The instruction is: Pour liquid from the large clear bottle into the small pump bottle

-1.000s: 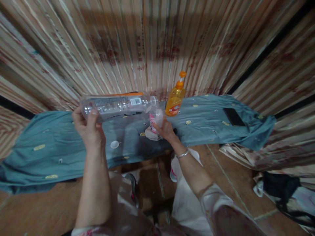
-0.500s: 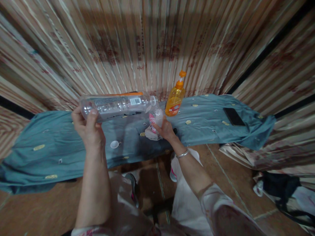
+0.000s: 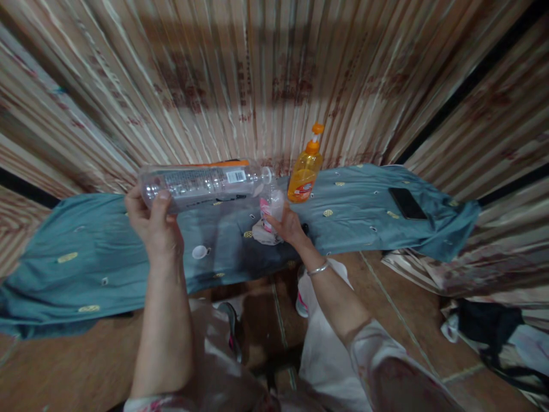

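Observation:
My left hand (image 3: 156,220) is closed round the base of a large clear plastic bottle (image 3: 206,184), which lies nearly level in the air with its open mouth to the right. Below that mouth, my right hand (image 3: 286,223) grips a small clear bottle (image 3: 271,207) with a pink label. The two openings are close together; whether they touch I cannot tell. A crumpled whitish cloth or bag (image 3: 266,234) sits beneath the small bottle. To the left on the bench lies a white cap (image 3: 199,252). An orange pump bottle (image 3: 305,174) stands just behind my right hand.
A bench with a green cloth (image 3: 360,229) runs across the view, and a black phone (image 3: 407,203) lies at its right. Behind it hangs a striped curtain (image 3: 223,74). Dark and pale fabric (image 3: 493,332) lies on the floor at lower right.

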The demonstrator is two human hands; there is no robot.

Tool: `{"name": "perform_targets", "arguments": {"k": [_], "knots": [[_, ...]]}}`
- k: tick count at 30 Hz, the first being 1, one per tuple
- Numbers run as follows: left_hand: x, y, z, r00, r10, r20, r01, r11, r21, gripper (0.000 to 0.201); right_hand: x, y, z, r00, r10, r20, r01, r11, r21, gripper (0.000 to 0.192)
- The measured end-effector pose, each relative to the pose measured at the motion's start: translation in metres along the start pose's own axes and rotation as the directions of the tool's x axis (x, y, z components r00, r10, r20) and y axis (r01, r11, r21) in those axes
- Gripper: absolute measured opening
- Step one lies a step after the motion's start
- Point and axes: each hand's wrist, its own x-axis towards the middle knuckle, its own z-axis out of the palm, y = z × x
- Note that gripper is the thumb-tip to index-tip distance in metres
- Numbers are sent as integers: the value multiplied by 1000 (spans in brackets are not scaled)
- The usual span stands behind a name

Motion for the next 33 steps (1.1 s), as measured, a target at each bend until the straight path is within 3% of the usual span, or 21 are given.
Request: {"name": "perform_targets", "arguments": {"k": [5,12,18,33], "knots": [[0,-2,-1,1000,-11,13,11,1000,-14,44,1,7,4,998,-66,15,67,996,-58,69],[3,-8,-7,998,28,48,-29,999,27,42,1,8,5,998,-62,-9,62,997,-53,79],[3,-8,-6,998,20,54,-21,999,26,43,0,2,3,1000,-16,27,17,998,-58,77],[3,-8,-7,996,61,61,-65,996,60,40,1,5,5,999,-50,9,50,998,-36,77]]}}
